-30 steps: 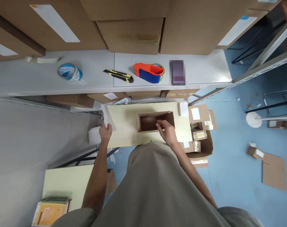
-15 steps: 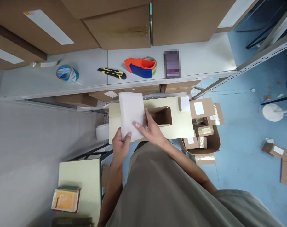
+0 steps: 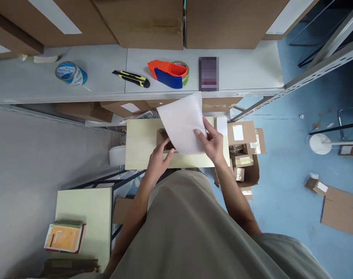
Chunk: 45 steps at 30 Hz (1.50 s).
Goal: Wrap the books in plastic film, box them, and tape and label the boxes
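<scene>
In the head view, my right hand (image 3: 213, 143) grips a white, soft-looking packing sheet (image 3: 183, 124) at its right edge, thumb on top and fingers behind. The sheet is tilted over a small open cardboard box (image 3: 161, 135) and hides much of it. My left hand (image 3: 159, 161) is by the box's front, thumb and forefinger apart and holding nothing; whether it touches the box I cannot tell. The box stands on a pale yellow tabletop (image 3: 141, 155). A stack of small white paper (image 3: 221, 126) lies at that table's right end.
On the grey shelf (image 3: 100, 73) lie a blue-white tape roll (image 3: 71, 73), a utility knife (image 3: 131, 78), an orange-blue tape dispenser (image 3: 168, 73) and a blurred dark object (image 3: 209, 73). Right of the table stands a carton of small boxes (image 3: 252, 170). Books (image 3: 65, 237) rest on the lower-left table.
The white sheet has moved right and tilted, now over the box. My left hand has let go of it and is by the box; my right hand has taken hold of its right edge.
</scene>
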Each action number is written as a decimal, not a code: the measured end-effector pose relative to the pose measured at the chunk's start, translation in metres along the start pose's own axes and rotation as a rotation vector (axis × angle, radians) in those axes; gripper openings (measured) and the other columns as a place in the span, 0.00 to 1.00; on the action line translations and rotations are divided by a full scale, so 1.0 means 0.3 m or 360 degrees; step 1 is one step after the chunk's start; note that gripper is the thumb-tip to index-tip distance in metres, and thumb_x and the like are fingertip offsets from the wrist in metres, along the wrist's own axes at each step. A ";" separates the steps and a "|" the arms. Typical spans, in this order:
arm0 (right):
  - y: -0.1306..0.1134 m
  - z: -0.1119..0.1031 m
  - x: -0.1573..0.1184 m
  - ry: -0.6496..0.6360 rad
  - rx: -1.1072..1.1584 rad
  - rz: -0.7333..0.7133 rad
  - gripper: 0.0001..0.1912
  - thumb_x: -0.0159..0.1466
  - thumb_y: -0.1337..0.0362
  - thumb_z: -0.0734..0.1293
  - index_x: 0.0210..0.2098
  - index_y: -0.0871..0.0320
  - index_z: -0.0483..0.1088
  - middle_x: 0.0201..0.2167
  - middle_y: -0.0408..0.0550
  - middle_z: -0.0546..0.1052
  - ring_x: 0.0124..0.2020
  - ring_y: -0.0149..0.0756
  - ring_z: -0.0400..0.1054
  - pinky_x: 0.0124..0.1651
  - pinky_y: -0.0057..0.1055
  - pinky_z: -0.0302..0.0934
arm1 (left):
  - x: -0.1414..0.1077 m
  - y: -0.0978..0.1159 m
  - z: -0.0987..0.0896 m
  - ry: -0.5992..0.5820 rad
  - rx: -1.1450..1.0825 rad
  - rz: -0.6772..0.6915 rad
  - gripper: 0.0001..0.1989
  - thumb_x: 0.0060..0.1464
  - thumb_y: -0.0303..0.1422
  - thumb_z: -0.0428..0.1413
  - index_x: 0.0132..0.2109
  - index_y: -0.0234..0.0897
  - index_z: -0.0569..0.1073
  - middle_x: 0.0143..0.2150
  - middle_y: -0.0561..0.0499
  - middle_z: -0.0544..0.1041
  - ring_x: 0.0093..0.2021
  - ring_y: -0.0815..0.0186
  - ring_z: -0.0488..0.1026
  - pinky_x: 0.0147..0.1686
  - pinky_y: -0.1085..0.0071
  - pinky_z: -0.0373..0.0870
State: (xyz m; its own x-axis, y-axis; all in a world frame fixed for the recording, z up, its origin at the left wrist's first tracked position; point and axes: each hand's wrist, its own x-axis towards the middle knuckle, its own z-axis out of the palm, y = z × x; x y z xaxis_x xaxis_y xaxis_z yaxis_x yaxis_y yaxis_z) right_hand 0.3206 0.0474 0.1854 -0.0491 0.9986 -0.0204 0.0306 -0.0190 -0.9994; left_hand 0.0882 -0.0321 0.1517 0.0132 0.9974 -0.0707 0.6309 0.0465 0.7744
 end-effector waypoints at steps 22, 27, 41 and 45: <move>0.370 0.120 0.140 -0.1263 -0.1587 0.0058 0.25 0.72 0.64 0.71 0.65 0.33 0.75 0.64 0.35 0.79 0.67 0.50 0.74 0.67 0.44 0.70 | -0.141 -0.265 0.109 0.0005 0.0547 0.0050 0.17 0.72 0.34 0.52 0.60 0.39 0.80 0.73 0.40 0.69 0.82 0.42 0.48 0.76 0.43 0.61; 0.491 0.177 0.165 -0.1249 -0.1429 0.0277 0.26 0.69 0.69 0.73 0.63 0.40 0.77 0.60 0.38 0.81 0.64 0.48 0.76 0.67 0.41 0.69 | -0.145 -0.272 0.113 -0.0017 0.0525 0.0054 0.17 0.71 0.34 0.53 0.59 0.38 0.81 0.73 0.38 0.69 0.82 0.41 0.47 0.76 0.42 0.60; 0.475 0.174 0.069 -0.1151 -0.1842 0.0210 0.31 0.73 0.71 0.66 0.74 0.57 0.66 0.74 0.59 0.67 0.77 0.54 0.59 0.78 0.52 0.53 | -0.146 -0.298 0.081 -0.0013 0.0462 0.0090 0.15 0.72 0.36 0.52 0.53 0.39 0.82 0.68 0.40 0.75 0.81 0.43 0.50 0.76 0.43 0.61; 0.393 0.081 -0.003 -0.0967 -0.1906 -0.0044 0.26 0.75 0.68 0.63 0.71 0.58 0.70 0.78 0.58 0.61 0.79 0.56 0.54 0.75 0.53 0.59 | -0.132 -0.298 0.069 -0.0043 0.0454 0.0125 0.17 0.73 0.37 0.50 0.48 0.39 0.83 0.67 0.41 0.75 0.81 0.43 0.51 0.75 0.42 0.62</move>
State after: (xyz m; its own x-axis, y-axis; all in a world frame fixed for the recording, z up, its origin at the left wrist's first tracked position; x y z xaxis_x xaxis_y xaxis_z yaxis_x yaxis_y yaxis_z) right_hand 0.3000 0.0432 0.0668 -0.4867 0.8117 -0.3229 0.8553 0.3675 -0.3652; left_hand 0.0473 -0.0768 0.0724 0.0886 0.9954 -0.0373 0.8198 -0.0516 0.5704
